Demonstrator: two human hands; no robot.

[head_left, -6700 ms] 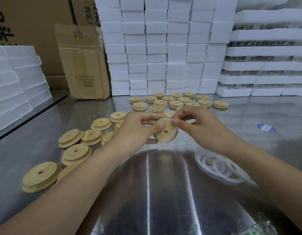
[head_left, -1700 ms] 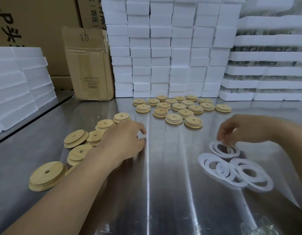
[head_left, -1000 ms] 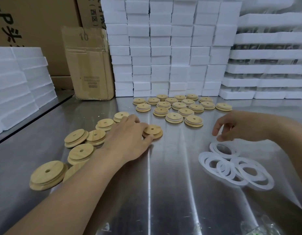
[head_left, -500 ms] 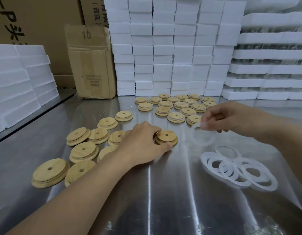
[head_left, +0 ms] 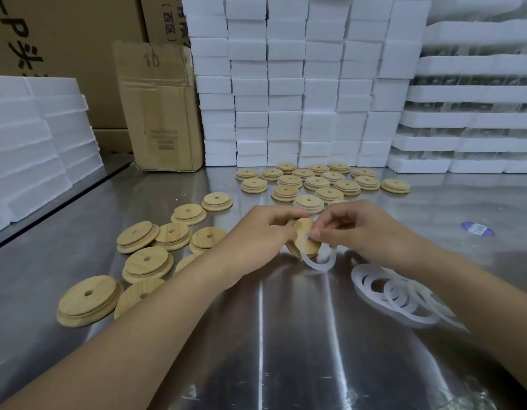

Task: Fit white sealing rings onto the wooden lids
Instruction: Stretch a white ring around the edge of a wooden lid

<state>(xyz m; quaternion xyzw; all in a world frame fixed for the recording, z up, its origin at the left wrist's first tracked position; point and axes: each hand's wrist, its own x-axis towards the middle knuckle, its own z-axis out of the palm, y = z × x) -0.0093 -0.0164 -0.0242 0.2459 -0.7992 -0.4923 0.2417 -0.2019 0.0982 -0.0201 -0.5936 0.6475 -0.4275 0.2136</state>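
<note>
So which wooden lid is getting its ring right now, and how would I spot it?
Look at the shiny metal table, then at the two hands meeting in its middle. The left hand holds one wooden lid up, tilted, while the right hand pinches a white ring against it. It is the only lid lifted off the table; all the other lids lie flat.

Table (head_left: 286, 335): bare metal, steel look, glossy, mirror-like streaks of light. Loose lids (head_left: 89, 300): pale wood, matt, fine grain showing, smooth faces. Held lid (head_left: 305, 235): same wood, matt. Sealing ring (head_left: 318, 266): white, slightly translucent, soft rubbery look, matt. Ring pile (head_left: 398, 294): same material. Foam blocks (head_left: 286, 84): white, matt, grainy, rough edges. Cardboard box (head_left: 158, 113): brown, matt, creased, shiny clear tape across it. Sticker (head_left: 476, 229): blue-white, smooth; paper or film, can't tell.
</note>
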